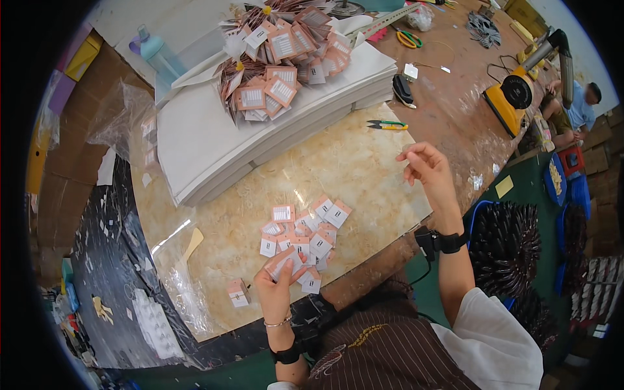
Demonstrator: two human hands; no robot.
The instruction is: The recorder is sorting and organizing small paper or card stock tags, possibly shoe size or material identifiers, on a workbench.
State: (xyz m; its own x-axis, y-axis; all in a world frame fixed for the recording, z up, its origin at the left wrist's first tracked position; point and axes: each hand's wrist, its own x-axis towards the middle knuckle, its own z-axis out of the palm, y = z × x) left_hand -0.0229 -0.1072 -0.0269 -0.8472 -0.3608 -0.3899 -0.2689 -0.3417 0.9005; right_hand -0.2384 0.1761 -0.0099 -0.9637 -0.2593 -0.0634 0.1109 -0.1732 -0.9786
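My left hand [275,281] is closed around a pink-and-white tag card [283,264], held over the near edge of a loose pile of similar cards [312,235]. Whether it is one card or several stacked together, I cannot tell. A small bundle of pink-and-white cards [238,293] lies just left of that hand. My right hand [426,170] is raised over the right side of the marbled board [370,175], its fingers loosely bent and apart, with nothing visible in them. Thread snips [387,125] with green and yellow handles lie beyond it.
A thick stack of white sheets [195,143] fills the back left, with bunches of tagged cards [283,91] on top. Scissors [409,39], a black object [403,91] and a yellow lamp-like device [508,104] stand farther right. Clear plastic film [188,292] covers the near-left corner. Another person [575,114] sits at far right.
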